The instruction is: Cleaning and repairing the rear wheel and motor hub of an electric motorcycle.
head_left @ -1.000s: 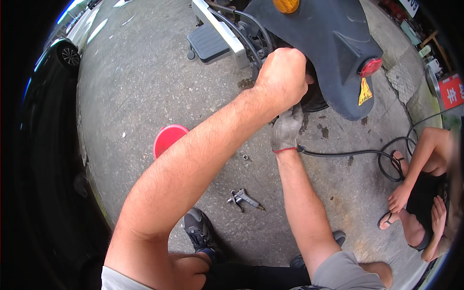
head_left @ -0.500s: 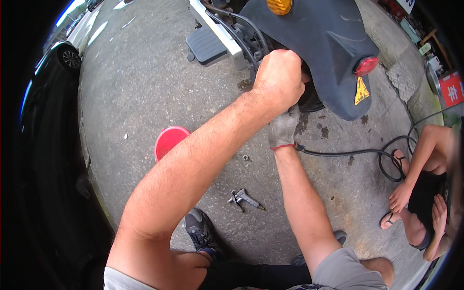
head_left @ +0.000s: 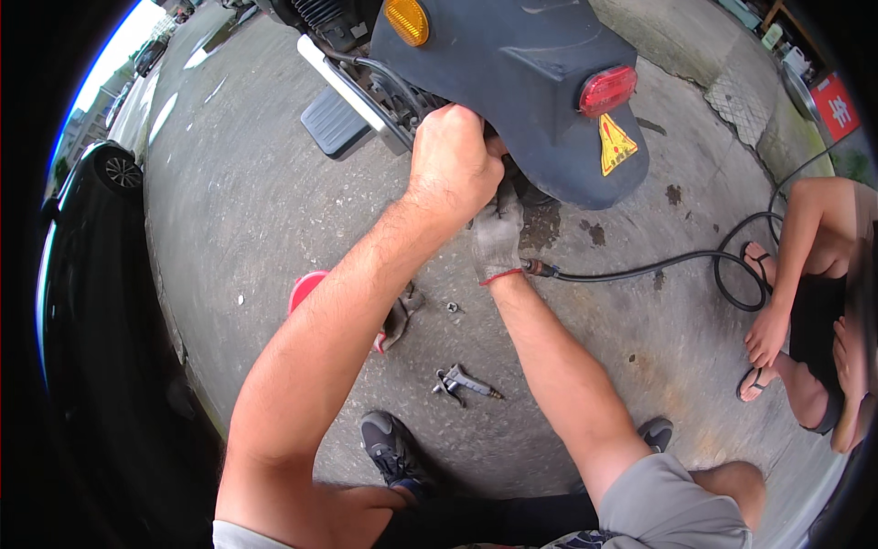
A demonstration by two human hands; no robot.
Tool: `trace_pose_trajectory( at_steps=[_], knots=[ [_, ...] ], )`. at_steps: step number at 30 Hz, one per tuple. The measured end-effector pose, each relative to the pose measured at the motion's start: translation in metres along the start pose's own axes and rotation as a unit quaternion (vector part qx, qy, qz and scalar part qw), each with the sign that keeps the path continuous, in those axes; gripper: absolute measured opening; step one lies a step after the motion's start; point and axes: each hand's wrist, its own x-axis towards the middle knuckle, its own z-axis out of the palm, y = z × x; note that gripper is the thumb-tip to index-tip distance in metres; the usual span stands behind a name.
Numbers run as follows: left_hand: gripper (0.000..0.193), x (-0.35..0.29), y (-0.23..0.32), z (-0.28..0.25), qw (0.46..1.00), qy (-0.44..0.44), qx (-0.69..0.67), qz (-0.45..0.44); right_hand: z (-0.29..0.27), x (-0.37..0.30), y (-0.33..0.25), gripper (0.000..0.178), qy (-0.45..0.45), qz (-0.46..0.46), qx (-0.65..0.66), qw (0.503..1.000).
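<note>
My bare left hand [head_left: 455, 157] is closed in a fist at the rear wheel area, beside the edge of a dark rear fender [head_left: 530, 101]. Whatever its fingers hold is hidden. Just below it, my right hand [head_left: 497, 236] wears a grey work glove with a red cuff. Its fingers are mostly hidden behind my left hand and the fender. A black air hose [head_left: 631, 273] ends in a metal coupling [head_left: 538, 267] beside that glove, and the thing it feeds cannot be made out. The fender carries a red tail light [head_left: 607, 90] and a yellow warning sticker [head_left: 617, 146].
On the concrete lie a silver air blow gun [head_left: 465, 382], a small metal part [head_left: 453, 308] and a loose work glove [head_left: 399, 320]. A red basin [head_left: 305, 287] sits partly behind my left forearm. Another person [head_left: 805, 302] sits at right; a black car [head_left: 101, 293] stands at left.
My view has shifted, so the vehicle and both hands appear further left. The loose glove now shows beside my left forearm. Both hands stay at the wheel area.
</note>
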Motion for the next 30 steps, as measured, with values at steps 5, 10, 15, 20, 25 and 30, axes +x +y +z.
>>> trace_pose_trajectory(
  at_steps=[5, 10, 15, 20, 25, 30],
  knots=[
    [0.012, 0.0, -0.006, -0.002, 1.0, 0.015, 0.006, -0.015, 0.007, -0.005, -0.026, 0.027, 0.002, -0.046, -0.132, 0.99],
    [0.025, -0.002, 0.005, 0.008, 0.997, 0.017, -0.03, 0.065, -0.002, -0.01, 0.019, 0.011, 0.038, -0.153, -0.24, 0.958],
    [0.04, -0.007, -0.007, 0.001, 0.996, -0.004, -0.033, 0.077, 0.013, -0.018, 0.008, 0.01, 0.03, -0.108, -0.178, 0.978],
    [0.055, -0.027, -0.047, -0.02, 0.994, -0.081, -0.069, -0.024, 0.007, -0.019, -0.022, 0.02, -0.067, -0.02, -0.22, 0.973],
    [0.055, -0.039, -0.069, -0.037, 0.773, -0.176, -0.568, -0.219, 0.0, -0.015, -0.036, 0.012, 0.0, -0.025, -0.198, 0.98],
    [0.052, -0.047, -0.091, -0.037, 0.668, -0.177, -0.67, -0.272, -0.009, -0.015, -0.034, 0.009, 0.015, -0.047, -0.184, 0.982]
  ],
)
